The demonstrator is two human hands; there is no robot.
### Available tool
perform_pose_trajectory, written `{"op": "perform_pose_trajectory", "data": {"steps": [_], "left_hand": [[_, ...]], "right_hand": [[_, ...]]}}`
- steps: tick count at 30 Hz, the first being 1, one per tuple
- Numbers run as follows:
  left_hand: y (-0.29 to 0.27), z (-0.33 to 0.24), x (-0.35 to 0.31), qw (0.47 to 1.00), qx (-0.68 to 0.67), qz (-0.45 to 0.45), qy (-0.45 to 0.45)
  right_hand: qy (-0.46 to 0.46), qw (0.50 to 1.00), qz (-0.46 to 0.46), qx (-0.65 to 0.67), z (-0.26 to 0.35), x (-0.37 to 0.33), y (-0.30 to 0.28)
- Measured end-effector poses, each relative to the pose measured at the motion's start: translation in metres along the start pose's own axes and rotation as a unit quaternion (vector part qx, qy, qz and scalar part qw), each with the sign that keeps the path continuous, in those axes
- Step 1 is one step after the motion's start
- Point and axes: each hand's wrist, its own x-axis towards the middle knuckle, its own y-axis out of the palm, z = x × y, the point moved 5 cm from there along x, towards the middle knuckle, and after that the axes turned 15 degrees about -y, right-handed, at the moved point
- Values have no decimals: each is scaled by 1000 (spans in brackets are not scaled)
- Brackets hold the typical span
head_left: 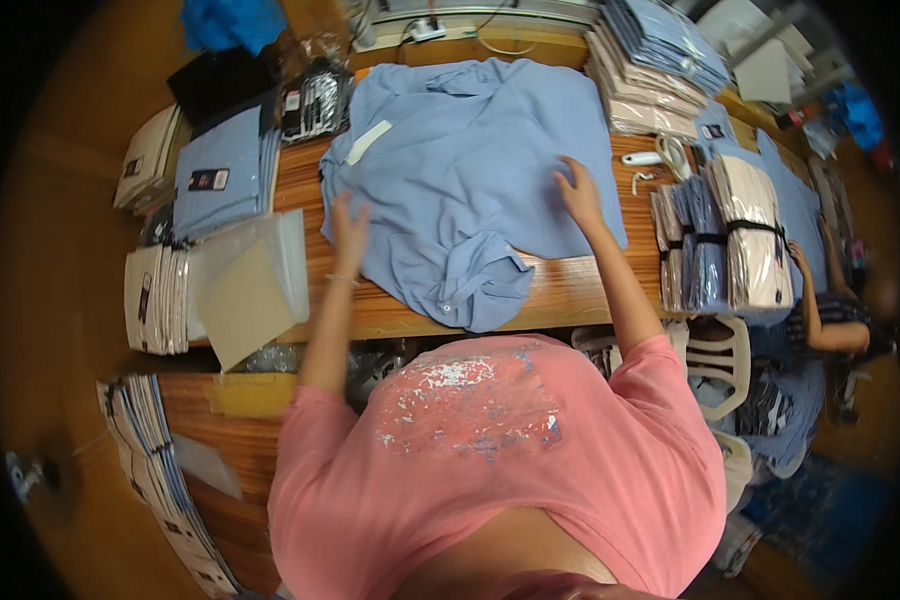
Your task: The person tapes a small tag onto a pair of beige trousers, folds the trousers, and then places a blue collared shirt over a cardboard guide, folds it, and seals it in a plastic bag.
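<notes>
A light blue shirt (pixel 460 150) lies spread on the wooden table (pixel 570 290), its collar toward me near the front edge. The fabric is wrinkled around the collar. On its upper left part rests a narrow pale strip (pixel 370 142). My left hand (pixel 349 232) is at the shirt's left edge, fingers extended and slightly blurred; whether it touches the cloth I cannot tell. Over the right side of the shirt is my right hand (pixel 578 192), thumb and fingers apart, with nothing held.
Folded blue shirts (pixel 225 165) and clear plastic sleeves (pixel 245 265) with a beige card (pixel 245 305) lie left. Bundled packed shirts (pixel 740 240), scissors (pixel 672 155) and a tall garment stack (pixel 645 75) stand right. Beyond a plastic chair (pixel 715 365), another person's arm (pixel 820 315) shows.
</notes>
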Motion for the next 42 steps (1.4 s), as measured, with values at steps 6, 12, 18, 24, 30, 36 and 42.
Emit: {"op": "perform_pose_trajectory", "data": {"steps": [6, 12, 18, 24, 30, 36, 42], "left_hand": [[-9, 25, -97, 942, 335, -20, -6], [-28, 10, -159, 937, 338, 84, 10], [-29, 6, -136, 980, 194, 42, -15], [30, -21, -6, 955, 232, 48, 176], [-30, -9, 53, 931, 192, -308, 31], [40, -24, -15, 937, 339, 7, 87], [13, -5, -75, 957, 244, -123, 94]], "right_hand": [[-9, 956, 71, -283, -61, -85, -1], [-10, 961, 93, -262, -47, -154, -23], [19, 969, 63, -240, -23, -169, -39], [-94, 970, 77, -211, -28, -104, -15], [17, 956, 180, -233, -18, -100, -29], [-75, 971, 42, -221, -63, -45, -14], [-86, 963, 46, -252, -67, -43, -7]]}}
